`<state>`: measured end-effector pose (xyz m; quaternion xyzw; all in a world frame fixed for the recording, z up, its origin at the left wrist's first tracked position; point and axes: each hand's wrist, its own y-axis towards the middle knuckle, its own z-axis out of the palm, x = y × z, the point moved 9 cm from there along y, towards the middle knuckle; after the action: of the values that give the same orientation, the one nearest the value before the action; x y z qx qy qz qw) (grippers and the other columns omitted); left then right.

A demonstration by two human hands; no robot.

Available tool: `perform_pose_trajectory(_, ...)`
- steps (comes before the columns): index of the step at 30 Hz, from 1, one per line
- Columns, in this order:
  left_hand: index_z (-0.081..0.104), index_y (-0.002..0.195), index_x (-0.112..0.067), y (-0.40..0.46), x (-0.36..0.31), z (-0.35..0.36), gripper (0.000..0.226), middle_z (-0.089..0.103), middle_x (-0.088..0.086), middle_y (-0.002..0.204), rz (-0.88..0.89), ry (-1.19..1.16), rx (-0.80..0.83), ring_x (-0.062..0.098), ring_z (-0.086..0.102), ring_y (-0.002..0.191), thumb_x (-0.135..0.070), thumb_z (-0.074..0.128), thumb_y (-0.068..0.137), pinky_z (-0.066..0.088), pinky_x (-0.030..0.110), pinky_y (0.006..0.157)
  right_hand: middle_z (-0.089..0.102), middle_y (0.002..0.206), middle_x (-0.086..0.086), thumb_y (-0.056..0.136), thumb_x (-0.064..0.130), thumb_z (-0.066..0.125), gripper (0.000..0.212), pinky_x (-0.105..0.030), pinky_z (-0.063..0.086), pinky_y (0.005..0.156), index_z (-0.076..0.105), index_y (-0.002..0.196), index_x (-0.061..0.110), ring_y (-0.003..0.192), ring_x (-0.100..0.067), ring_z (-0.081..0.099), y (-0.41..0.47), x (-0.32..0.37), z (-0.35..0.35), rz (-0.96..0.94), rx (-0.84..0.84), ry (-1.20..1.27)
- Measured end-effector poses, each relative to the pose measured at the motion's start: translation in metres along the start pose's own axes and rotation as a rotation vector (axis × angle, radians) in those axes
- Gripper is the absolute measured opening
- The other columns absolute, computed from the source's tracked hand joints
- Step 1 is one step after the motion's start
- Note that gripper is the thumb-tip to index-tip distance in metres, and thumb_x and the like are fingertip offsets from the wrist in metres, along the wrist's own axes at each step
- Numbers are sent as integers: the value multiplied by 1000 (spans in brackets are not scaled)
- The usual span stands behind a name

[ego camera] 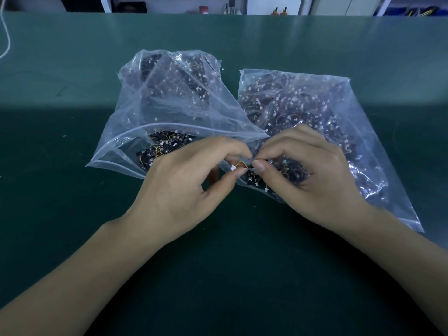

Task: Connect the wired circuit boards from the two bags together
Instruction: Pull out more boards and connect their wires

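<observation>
Two clear plastic bags lie side by side on the green table, the left bag [169, 100] and the right bag [315, 105], each full of small black circuit boards with yellow wires and white connectors. In front of their open mouths my left hand [191, 183] pinches a yellow wire [241, 163] that ends in a white connector [233, 168]. My right hand [305, 173] pinches the other end of that wire, next to a small black board [251, 177]. The fingertips of both hands almost meet. What the fingers hide I cannot tell.
The green table [72, 202] stretches wide on all sides of the bags. A white cable [7, 35] hangs at the far left edge. Shelves and small items stand behind the table's far edge [218, 9].
</observation>
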<state>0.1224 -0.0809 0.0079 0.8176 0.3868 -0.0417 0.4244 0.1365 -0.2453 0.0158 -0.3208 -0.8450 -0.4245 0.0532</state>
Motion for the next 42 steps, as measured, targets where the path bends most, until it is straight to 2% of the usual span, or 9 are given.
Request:
perform_pose_trajectory(11,68,117,-30,1,-1,-3,18,60,-32,102,5,-13,-9,0,61,76,-21,72,102,41,9,71,73,88,2,101,13,75,12,-44,47,80,78,90,8,79,-22,62,0,0,2,-3,18,5)
perform_pose_trajectory(17,63,121,-36,1,0,-1,24,67,-22,106,-8,-11,10,7,65,77,-26,71,101,51,23,65,73,88,1,101,14,75,12,-44,48,80,78,91,8,79,-25,62,-1,-4,5,17,35,11)
perform_pose_trajectory(22,64,123,-35,1,4,0,22,69,-20,108,-43,-27,30,6,68,87,-29,69,102,54,24,68,71,89,5,104,18,70,16,-45,49,79,78,95,7,79,-22,62,-1,-7,4,55,27,32)
perform_pose_trajectory(25,68,121,-30,0,5,-1,20,67,-19,105,-48,-9,22,5,66,86,-24,71,102,54,26,68,68,91,13,103,24,68,19,-37,51,78,79,99,9,80,-16,61,-1,-6,3,74,15,50)
perform_pose_trajectory(29,76,110,-19,2,3,-7,16,65,-14,99,-25,46,2,11,64,79,-12,69,97,52,31,63,70,91,11,95,29,77,23,-25,50,83,76,111,12,84,-4,60,-3,-4,5,60,59,28)
perform_pose_trajectory(32,77,100,-13,3,0,-12,17,64,-7,94,-1,44,-15,18,63,75,-5,66,90,49,32,62,70,91,7,86,8,79,29,-22,49,83,75,114,14,79,-15,62,-5,-9,5,72,54,-10)
perform_pose_trajectory(35,78,97,-13,1,-5,-10,18,63,-5,92,43,39,6,17,61,74,-4,65,88,50,36,61,72,92,5,89,-2,78,30,-12,44,80,75,114,14,76,-12,62,-7,-15,1,106,-13,18)
perform_pose_trajectory(40,83,103,-22,-1,-19,3,25,71,-6,95,201,278,55,15,65,85,-7,66,93,55,39,59,72,96,4,98,4,75,24,-27,51,67,74,118,16,70,-13,62,-8,-16,-9,97,-126,50)
perform_pose_trajectory(42,82,105,-25,1,-28,7,26,72,-8,95,262,394,33,16,63,81,-8,65,97,52,36,55,72,96,5,99,4,74,23,-30,51,65,73,118,17,70,-11,60,-8,-12,-11,72,-143,56)
